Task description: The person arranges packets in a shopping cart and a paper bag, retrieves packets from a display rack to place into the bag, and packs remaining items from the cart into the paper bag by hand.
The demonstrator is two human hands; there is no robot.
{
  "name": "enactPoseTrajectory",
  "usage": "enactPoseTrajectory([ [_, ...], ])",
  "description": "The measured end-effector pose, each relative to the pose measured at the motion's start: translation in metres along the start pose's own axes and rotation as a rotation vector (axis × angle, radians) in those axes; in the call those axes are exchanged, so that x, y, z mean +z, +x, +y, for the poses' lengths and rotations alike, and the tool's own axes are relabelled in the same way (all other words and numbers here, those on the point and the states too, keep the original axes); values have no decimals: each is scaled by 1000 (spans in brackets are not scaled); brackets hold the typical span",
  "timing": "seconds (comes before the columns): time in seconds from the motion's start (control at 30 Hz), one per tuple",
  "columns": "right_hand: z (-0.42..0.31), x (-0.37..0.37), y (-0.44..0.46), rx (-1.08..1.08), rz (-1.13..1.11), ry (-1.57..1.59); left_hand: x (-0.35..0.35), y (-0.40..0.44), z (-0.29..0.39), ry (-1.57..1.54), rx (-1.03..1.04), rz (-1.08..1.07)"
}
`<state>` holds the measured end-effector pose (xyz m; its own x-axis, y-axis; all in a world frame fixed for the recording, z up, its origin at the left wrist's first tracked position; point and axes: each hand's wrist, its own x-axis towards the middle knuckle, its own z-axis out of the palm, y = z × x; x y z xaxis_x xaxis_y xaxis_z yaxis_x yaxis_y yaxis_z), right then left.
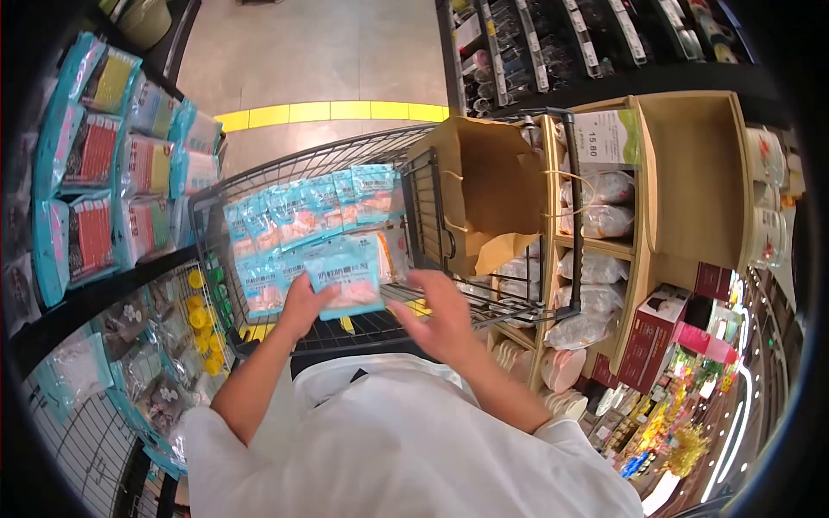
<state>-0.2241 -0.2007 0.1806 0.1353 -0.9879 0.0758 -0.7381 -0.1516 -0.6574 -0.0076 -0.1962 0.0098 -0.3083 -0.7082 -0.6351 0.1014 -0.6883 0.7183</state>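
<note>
Light-blue packets (pixel 302 211) with pinkish contents lie in rows inside a black wire shopping cart (pixel 285 168). One blue packet (pixel 343 276) is nearer to me, with my left hand (pixel 308 305) gripping its left edge, thumb over the front. Just off the lower right corner of that packet is my right hand (pixel 434 315), its fingers apart and nothing in it. An orange-edged packet (pixel 384 250) lies behind the held one.
An open brown paper bag (pixel 492 194) stands in the cart's right part. Shelves with blue-edged packages (pixel 91 151) flank the left. Wooden shelving (pixel 639 198) with wrapped goods adjoins the right. Yellow floor tape (pixel 332 110) runs beyond the cart.
</note>
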Motion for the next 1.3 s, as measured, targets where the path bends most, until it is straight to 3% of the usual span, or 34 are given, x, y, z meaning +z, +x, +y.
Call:
enactPoseTrajectory([
  [0.13, -15, 2, 8, 170, 38, 146, 42, -43, 65, -289, 191, -208],
  [0.23, 4, -22, 8, 212, -170, 385, 65, -42, 82, -307, 323, -192],
  [0.3, -1, -60, 26, 319, 121, 306, 68, -11, 64, -214, 350, -180],
  [0.33, 2, -73, 37, 271, 369, 331, 60, 12, 43, -16, 257, -76],
  [0.4, 30, -102, 58, 233, 536, -2, 24, 66, -39, 378, 77, 95],
  [0.53, 115, -118, 105, 383, -42, -538, -15, 93, -140, 1258, -238, 416],
  [0.6, 179, -89, 121, 423, -230, -637, -33, 94, -144, 1272, -310, 496],
  [0.67, 224, -53, 131, 572, -272, -385, -39, 96, -151, 1331, -315, 591],
  [0.8, 289, -9, 145, 1066, -513, -7, -35, 95, -150, 1343, -328, 770],
  [0.87, 338, 10, 131, 1081, -454, 240, -41, 98, -157, 1337, -331, 866],
  [0.97, 433, 47, 101, 907, -411, 20, -53, 96, -151, 1176, -326, 825],
  [1.03, 412, 43, 80, 546, -435, -213, -55, 92, -143, 1042, -322, 829],
  [1.1, 399, 42, 85, 362, -438, -413, -56, 94, -137, 874, -378, 813],
  [1.2, 374, 38, 108, 399, -406, -551, -66, 97, -135, 609, -471, 798],
  [1.27, 291, 4, 146, 475, -336, -489, -73, 97, -158, 469, -412, 830],
  [1.3, 243, -10, 155, 437, -152, -517, -66, 89, -152, 264, -316, 753],
])
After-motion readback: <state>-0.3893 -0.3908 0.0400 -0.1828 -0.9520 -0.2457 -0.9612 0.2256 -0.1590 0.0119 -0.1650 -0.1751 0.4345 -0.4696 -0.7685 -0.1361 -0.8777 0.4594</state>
